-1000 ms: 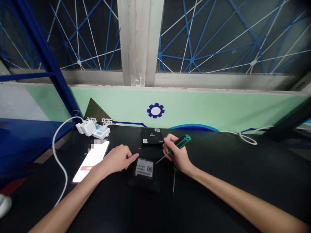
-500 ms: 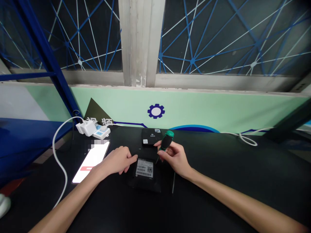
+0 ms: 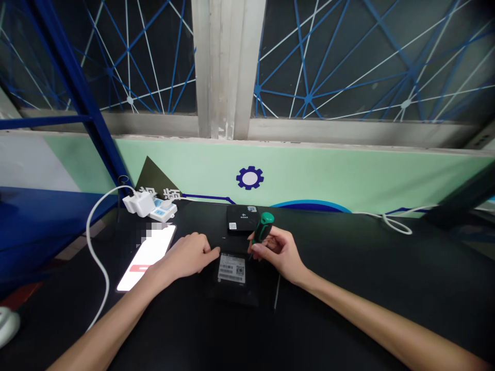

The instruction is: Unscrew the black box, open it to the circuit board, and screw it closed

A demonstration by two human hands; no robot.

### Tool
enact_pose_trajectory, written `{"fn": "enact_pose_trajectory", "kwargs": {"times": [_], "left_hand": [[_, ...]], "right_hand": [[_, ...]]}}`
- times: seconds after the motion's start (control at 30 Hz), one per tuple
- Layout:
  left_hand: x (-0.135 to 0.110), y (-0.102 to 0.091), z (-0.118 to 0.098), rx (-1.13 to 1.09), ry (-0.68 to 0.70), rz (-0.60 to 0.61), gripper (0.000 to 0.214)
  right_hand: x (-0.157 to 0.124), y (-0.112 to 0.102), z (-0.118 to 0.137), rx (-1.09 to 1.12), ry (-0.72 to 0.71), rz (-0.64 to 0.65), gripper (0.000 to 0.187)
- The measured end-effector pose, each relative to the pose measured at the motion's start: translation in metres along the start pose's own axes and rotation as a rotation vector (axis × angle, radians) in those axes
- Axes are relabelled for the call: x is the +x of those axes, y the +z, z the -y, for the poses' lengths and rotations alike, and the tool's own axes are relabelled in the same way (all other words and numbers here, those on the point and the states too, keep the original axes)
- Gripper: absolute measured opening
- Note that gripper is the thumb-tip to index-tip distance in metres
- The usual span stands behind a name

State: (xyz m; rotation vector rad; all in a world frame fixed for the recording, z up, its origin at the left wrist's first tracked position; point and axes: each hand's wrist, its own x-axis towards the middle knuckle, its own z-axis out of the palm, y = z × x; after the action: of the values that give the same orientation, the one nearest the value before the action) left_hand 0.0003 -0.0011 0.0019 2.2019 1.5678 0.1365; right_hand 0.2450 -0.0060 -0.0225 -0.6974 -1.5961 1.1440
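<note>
My right hand (image 3: 279, 252) is closed around a screwdriver (image 3: 264, 226) with a green and black handle, tilted up to the right. Its thin shaft points down at the upper right corner of a flat black device (image 3: 235, 294) with a white printed label (image 3: 232, 269). The very tip is hard to see. Curled fingers and a stretched thumb mark my left hand (image 3: 195, 253), which steadies the device at its upper left corner. Beyond both hands lies a small black box (image 3: 242, 219) with a QR sticker. A thin metal rod (image 3: 277, 292) lies right of the device.
A lit phone (image 3: 149, 257) lies beside my left forearm. Behind it sits a white power strip (image 3: 162, 210) with a charger (image 3: 141, 203) and a white cable (image 3: 89, 242). Another cable (image 3: 396, 224) runs along the wall. A white object (image 3: 6, 325) shows at the left edge.
The screwdriver stands slightly lower, its handle tipped a little further from me, and my right fingers have shifted around it. My left hand stays at the device. The whole view has shifted slightly.
</note>
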Motion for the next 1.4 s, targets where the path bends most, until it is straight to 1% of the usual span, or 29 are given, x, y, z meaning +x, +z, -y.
{"fn": "enact_pose_trajectory", "kwargs": {"times": [0.17,0.3,0.4,0.5,0.63,0.7,0.77,0.83,0.93,1.03,1.23,1.4], "left_hand": [[0.0028,0.002,0.0008,0.115,0.054,-0.127,0.057],[0.0024,0.0004,0.0,0.121,0.091,-0.161,0.053],[0.0029,-0.0001,0.0002,0.11,0.113,-0.16,0.053],[0.0039,0.0014,0.0016,0.103,0.121,-0.159,0.053],[0.0048,0.0047,0.005,0.096,0.137,-0.166,0.053],[0.0052,0.006,0.0066,0.095,0.146,-0.166,0.053],[0.0054,0.0067,0.0076,0.096,0.151,-0.167,0.053],[0.0054,0.0068,0.0078,0.094,0.155,-0.169,0.054],[0.0053,0.0065,0.0073,0.088,0.161,-0.166,0.055],[0.0057,0.0065,0.0075,0.091,0.161,-0.166,0.055],[0.006,0.007,0.0087,0.089,0.157,-0.162,0.054],[0.0054,0.0064,0.0078,0.087,0.152,-0.152,0.055]], "right_hand": [[-0.0017,-0.0023,0.0013,-0.048,-0.066,0.08,0.024],[-0.002,-0.0037,-0.0003,-0.05,-0.079,0.104,0.025],[-0.002,-0.0026,-0.0009,-0.049,-0.062,0.087,0.027],[-0.0021,-0.0006,-0.0015,-0.031,-0.043,0.03,0.028],[-0.0021,0.0002,-0.0042,0.012,-0.046,-0.012,0.026],[-0.0024,-0.0003,-0.0052,0.011,-0.044,0.003,0.023],[-0.0028,-0.0012,-0.0051,-0.009,-0.051,0.048,0.02],[-0.0032,-0.0019,-0.0039,-0.033,-0.068,0.089,0.022],[-0.0039,-0.0024,-0.0011,-0.053,-0.086,0.106,0.028],[-0.004,-0.0014,0.0007,-0.057,-0.083,0.095,0.029],[-0.0017,0.0032,-0.0001,-0.036,-0.035,-0.005,0.031],[-0.0017,0.0034,0.0003,-0.037,-0.008,0.019,0.029]]}}
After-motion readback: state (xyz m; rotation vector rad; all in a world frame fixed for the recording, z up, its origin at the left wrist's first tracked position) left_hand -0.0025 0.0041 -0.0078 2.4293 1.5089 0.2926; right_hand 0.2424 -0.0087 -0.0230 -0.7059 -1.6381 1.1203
